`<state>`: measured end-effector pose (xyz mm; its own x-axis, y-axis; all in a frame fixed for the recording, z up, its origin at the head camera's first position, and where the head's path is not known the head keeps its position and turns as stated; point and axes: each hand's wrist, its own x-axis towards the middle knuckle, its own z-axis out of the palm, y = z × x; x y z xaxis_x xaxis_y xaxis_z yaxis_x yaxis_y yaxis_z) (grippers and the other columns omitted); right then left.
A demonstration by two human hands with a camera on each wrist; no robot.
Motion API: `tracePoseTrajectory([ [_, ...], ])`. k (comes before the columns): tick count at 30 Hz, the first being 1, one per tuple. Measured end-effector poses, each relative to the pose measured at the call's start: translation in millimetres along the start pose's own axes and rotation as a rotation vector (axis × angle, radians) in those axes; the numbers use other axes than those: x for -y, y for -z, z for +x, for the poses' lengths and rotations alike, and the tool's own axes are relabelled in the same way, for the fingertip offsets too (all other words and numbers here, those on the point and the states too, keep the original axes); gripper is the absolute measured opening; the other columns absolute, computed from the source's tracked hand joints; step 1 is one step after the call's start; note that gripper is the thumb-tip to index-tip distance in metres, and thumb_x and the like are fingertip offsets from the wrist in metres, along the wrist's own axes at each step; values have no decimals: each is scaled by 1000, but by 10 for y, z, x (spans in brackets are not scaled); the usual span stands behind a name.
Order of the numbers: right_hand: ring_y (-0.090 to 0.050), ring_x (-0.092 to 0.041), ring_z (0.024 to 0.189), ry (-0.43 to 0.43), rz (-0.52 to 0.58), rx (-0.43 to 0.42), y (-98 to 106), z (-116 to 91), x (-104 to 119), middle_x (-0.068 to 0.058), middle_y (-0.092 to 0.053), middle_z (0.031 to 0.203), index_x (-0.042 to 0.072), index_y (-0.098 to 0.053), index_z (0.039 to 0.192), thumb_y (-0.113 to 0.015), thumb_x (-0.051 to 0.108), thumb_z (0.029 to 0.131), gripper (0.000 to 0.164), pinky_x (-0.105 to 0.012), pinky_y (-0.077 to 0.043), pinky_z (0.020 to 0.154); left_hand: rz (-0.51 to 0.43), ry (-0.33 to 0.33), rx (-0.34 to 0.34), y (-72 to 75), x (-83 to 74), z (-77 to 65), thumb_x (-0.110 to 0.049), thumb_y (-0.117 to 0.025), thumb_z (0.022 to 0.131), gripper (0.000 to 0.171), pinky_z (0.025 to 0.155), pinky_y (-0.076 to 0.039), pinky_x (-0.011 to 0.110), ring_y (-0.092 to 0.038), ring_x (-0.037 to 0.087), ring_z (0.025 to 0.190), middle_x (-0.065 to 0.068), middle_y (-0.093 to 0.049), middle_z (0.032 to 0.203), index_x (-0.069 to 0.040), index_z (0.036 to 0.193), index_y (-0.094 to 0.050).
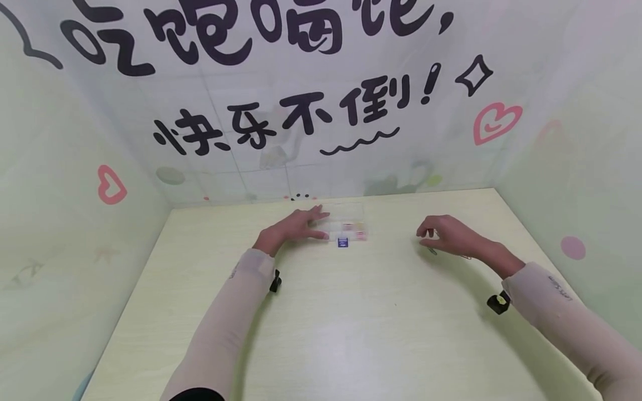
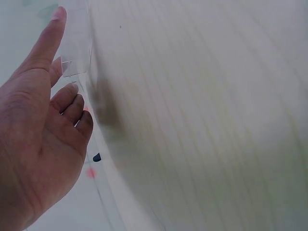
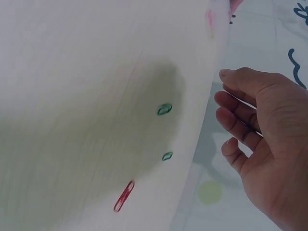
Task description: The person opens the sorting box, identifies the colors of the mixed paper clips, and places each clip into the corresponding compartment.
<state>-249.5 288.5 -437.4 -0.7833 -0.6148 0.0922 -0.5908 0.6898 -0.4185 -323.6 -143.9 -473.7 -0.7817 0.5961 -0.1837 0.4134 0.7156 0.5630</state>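
Observation:
A clear plastic box [image 1: 335,229], its lid [image 1: 346,211] laid back behind it, rests on the table near the back wall. My left hand [image 1: 297,225] holds its left side, thumb at the front and fingers farther back; in the left wrist view only an end of the box [image 2: 76,62] shows. Pink and yellowish small things [image 1: 355,227] lie in its right part, too blurred to name. To the right, my right hand [image 1: 448,234] hovers over paper clips with loosely bent fingers and nothing visible in them. Two green paper clips [image 3: 164,109] and a red paper clip [image 3: 124,196] lie below it.
A blue label [image 1: 343,242] sits at the box's front edge. The pale wood-grain table [image 1: 321,323] is enclosed by a printed back wall [image 1: 301,161] and side walls [image 1: 567,195]. Black straps or mounts [image 1: 498,303] hang under both wrists.

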Motion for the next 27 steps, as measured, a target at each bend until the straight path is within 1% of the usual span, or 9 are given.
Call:
tracePoseTrajectory([
  [2, -68, -23, 92, -12, -2, 8, 19, -47, -29, -5, -75, 101, 1, -77, 108, -81, 4, 92, 17, -46, -59, 81, -2, -2, -1, 3, 1, -1, -45, -78, 96, 82, 133, -15, 48, -13, 30, 164, 11, -17, 176, -18, 164, -42],
  [4, -68, -25, 92, -12, 2, 9, 37, -95, -57, -5, -75, 101, 1, -77, 108, -81, 3, 92, 17, -49, -59, 82, -3, -3, 1, 5, 2, -4, -45, -78, 96, 82, 133, -15, 48, -13, 30, 164, 11, -17, 176, -18, 164, -42],
  [9, -68, -24, 89, -6, -12, -3, 64, -222, -144, -3, -75, 97, 2, -77, 104, -82, 1, 89, 16, -48, -59, 79, -11, -7, 7, 4, 5, -7, -44, -77, 96, 81, 133, -14, 48, -13, 31, 164, 11, -16, 176, -17, 164, -42],
  [21, -65, -17, 85, -55, -15, -5, 134, -480, -333, 5, -74, 93, 5, -79, 101, -87, 7, 86, 18, -38, -58, 76, -17, -2, 12, 16, 11, 19, -45, -78, 96, 81, 133, -14, 48, -13, 30, 164, 10, -16, 177, -18, 164, -42],
  [27, -65, -17, 84, -90, -21, -5, 137, -600, -432, 6, -75, 93, 7, -79, 100, -89, 9, 85, 18, -36, -56, 74, -20, 6, 16, 16, 14, 26, -46, -77, 96, 82, 133, -14, 49, -12, 30, 164, 9, -15, 177, -19, 164, -41],
])
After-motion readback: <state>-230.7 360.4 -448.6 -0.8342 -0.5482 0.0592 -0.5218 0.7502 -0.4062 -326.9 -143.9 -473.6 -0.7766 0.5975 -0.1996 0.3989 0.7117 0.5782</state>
